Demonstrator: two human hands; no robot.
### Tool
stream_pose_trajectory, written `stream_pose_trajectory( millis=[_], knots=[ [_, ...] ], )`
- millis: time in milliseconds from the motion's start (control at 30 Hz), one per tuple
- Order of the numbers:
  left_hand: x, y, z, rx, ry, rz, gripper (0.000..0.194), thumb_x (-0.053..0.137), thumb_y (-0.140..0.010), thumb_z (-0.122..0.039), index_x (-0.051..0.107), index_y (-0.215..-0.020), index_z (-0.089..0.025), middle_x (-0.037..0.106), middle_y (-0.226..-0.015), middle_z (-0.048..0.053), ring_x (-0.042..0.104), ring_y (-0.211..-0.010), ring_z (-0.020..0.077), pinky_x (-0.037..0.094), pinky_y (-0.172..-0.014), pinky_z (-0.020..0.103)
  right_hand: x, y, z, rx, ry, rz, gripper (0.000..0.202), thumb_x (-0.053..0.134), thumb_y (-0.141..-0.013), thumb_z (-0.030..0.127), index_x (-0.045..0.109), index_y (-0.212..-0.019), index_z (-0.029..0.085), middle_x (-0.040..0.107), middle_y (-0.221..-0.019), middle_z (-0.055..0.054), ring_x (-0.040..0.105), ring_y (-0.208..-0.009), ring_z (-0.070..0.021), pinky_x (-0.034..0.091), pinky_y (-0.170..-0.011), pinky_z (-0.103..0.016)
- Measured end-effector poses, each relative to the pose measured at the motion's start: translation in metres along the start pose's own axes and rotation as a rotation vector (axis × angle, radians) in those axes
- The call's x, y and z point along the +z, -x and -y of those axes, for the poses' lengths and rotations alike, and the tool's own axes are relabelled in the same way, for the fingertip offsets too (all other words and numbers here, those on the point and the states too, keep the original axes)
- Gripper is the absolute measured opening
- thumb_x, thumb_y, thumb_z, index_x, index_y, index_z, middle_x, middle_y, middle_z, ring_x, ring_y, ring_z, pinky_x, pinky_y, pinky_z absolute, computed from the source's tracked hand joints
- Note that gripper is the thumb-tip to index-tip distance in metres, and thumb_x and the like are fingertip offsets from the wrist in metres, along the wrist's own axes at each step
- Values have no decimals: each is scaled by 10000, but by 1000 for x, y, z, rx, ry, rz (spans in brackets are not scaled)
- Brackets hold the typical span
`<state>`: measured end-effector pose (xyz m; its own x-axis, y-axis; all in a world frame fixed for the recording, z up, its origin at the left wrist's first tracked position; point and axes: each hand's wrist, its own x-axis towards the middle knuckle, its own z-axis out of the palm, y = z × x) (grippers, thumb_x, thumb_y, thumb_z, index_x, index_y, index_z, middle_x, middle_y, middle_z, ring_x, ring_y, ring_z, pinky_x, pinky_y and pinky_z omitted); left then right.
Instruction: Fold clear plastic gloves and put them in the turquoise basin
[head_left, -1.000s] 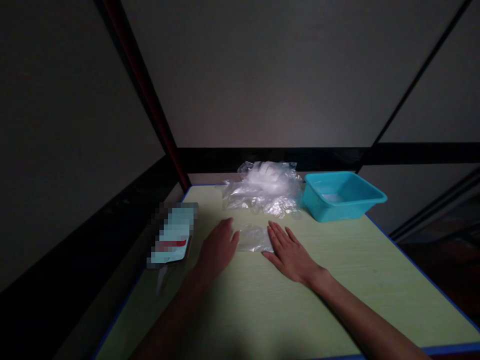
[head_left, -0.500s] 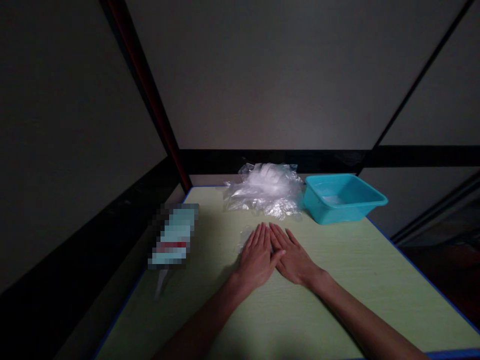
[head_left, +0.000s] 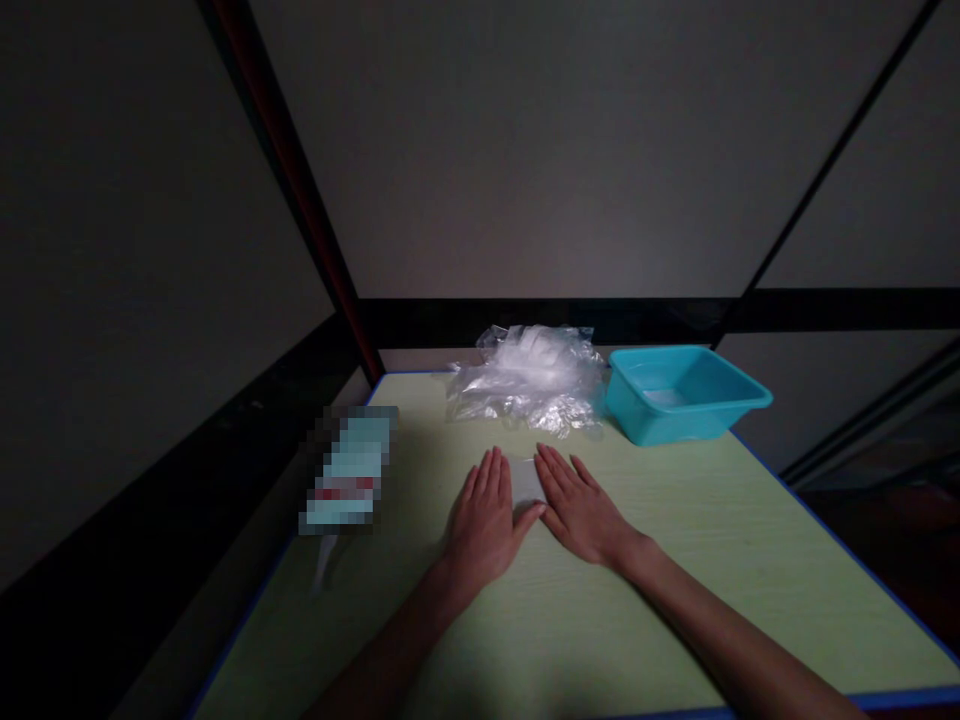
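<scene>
A small, thin whitish sheet, perhaps clear plastic (head_left: 526, 481), lies flat on the table between my two hands. My left hand (head_left: 484, 515) rests palm down over its left side, fingers stretched forward and thumb out to the right. On the other side, my right hand (head_left: 579, 505) is also flat, palm down, with its fingers over the sheet's right edge. The two thumbs almost meet at the near edge of the sheet. How far the sheet runs under the hands is hidden.
Behind the hands lies a heap of crumpled clear plastic bags (head_left: 532, 375). A turquoise basin (head_left: 686, 400) stands at the back right of the pale green table (head_left: 622, 640). At the left edge is a blurred pale packet (head_left: 349, 470). A wall panel (head_left: 555, 180) rises behind.
My left hand has slid to the left, away from my right hand, baring the whitish sheet between them. My right hand has hardly moved.
</scene>
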<state>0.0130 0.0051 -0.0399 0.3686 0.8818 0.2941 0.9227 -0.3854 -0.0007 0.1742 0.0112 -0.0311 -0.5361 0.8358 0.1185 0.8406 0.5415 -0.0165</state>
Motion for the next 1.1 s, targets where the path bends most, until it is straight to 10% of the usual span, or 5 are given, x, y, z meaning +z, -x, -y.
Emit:
stream_pose_trajectory(
  millis=[633, 1100],
  knots=[
    [11, 0, 59, -187, 414, -93, 485, 364, -830, -303, 371, -1240, -43, 394, -1308, 191, 355, -1217, 239, 308, -995, 391, -5, -1, -2, -1, -152, -31, 573, 264, -891, 382, 202, -1353, 49, 180, -1405, -153, 135, -1299, -218, 173, -1040, -434],
    [-3, 0, 53, -132, 589, -214, 442, 408, -792, -147, 333, -1228, -165, 611, -1000, 63, 520, -1011, 195, 376, -923, 388, -10, -24, 10, -209, -200, -57, 532, 272, -897, 417, 281, -1325, 100, 317, -1367, -119, 208, -1282, -191, 116, -1061, -414]
  ],
)
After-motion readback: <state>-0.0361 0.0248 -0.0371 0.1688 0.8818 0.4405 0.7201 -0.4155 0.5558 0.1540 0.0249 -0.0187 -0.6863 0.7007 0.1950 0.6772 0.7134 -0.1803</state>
